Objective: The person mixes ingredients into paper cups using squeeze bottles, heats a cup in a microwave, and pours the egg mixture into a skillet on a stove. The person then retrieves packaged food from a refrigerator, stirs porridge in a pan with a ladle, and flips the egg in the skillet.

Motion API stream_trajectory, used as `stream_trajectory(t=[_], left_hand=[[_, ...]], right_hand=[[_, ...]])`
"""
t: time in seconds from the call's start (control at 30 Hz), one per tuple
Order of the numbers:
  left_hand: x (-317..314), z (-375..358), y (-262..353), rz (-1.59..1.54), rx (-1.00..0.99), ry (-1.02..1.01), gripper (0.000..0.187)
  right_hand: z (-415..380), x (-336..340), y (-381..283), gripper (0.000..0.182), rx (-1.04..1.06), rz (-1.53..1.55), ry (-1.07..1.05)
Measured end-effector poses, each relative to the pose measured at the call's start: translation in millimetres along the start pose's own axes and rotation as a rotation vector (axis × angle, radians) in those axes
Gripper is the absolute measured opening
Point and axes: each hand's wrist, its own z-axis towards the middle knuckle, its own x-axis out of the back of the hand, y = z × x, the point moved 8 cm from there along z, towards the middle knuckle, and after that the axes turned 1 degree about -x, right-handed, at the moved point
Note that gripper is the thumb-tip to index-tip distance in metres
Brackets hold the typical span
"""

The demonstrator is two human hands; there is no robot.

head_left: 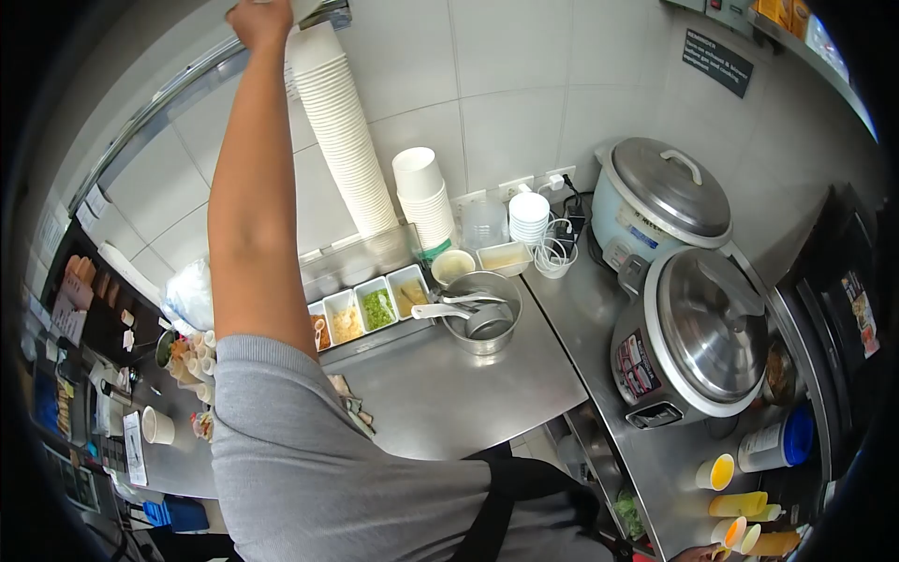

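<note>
My left arm reaches up at the left, and my left hand (259, 22) is closed at the top edge on something pale, mostly cut off, above the tall stack of white cups (345, 131). Low at the right edge of the counter, only part of my right hand (700, 554) shows, its fingers against a small cup of orange sauce (729, 532). Beside that cup lie a yellow squeeze bottle (737, 505) and a second small cup (747, 538). A cup of yellow-orange sauce (716, 471) stands just above them.
Topping trays (379, 307) line the steel counter (449, 403) beside a metal pot (483, 342) with ladles. Two large rice cookers (655, 201) (702, 328) stand at the right. A shorter cup stack (424, 201) is by the wall. A blue-lidded tub (777, 442) lies lower right.
</note>
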Motion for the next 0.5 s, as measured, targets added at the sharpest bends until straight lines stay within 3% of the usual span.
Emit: stream_trajectory(t=[0.03,0.07,0.1,0.13,0.17,0.2,0.23,0.27,0.3,0.33,0.37,0.4,0.43,0.47,0.5], left_hand=[[7,5,0,-0.079,-0.047,0.064,0.036],[12,11,-6,-0.169,-0.091,0.122,0.035],[27,8,11,-0.105,-0.197,0.184,0.031],[39,4,28,-0.035,-0.299,0.253,0.028],[38,-14,34,-0.451,-0.228,0.019,0.032],[36,-37,41,-0.845,-0.072,-0.167,0.037],[62,-67,82,-0.963,-0.066,-0.327,0.042],[73,-104,106,-1.168,-0.006,-0.491,0.045],[86,-142,130,-1.368,0.095,-0.657,0.048],[100,-182,155,-1.526,0.224,-0.812,0.051],[133,-238,199,-1.536,0.407,-0.856,0.050],[167,-294,244,-1.545,0.599,-0.883,0.048],[186,-360,257,-1.648,0.685,-1.101,0.048],[207,-428,264,-1.633,0.810,-1.192,0.036],[220,-473,289,-1.622,0.874,-1.453,0.025]], right_hand=[[-2,10,-19,0.051,-0.021,0.055,-0.025],[-1,6,-11,0.043,0.221,0.032,0.145],[20,-28,34,0.060,0.126,0.328,-0.231],[17,-33,64,0.036,0.197,0.206,-0.019],[2,-27,64,0.032,0.252,0.407,0.103],[0,-28,45,0.029,0.588,0.020,0.149],[-1,-8,-34,0.027,0.367,0.246,0.068],[-13,-30,-56,0.026,0.241,0.738,-0.145],[-35,-29,-92,0.023,0.085,0.786,-0.202],[-55,-34,-140,0.035,-0.021,0.917,-0.455],[-68,-12,-203,0.054,0.254,0.749,-0.603],[-89,-17,-226,0.079,0.239,0.900,-0.752],[-105,-12,-248,0.105,0.248,1.051,-0.899],[-120,-11,-255,0.124,0.238,1.204,-1.024],[-122,4,-262,0.125,0.288,1.267,-1.007]])
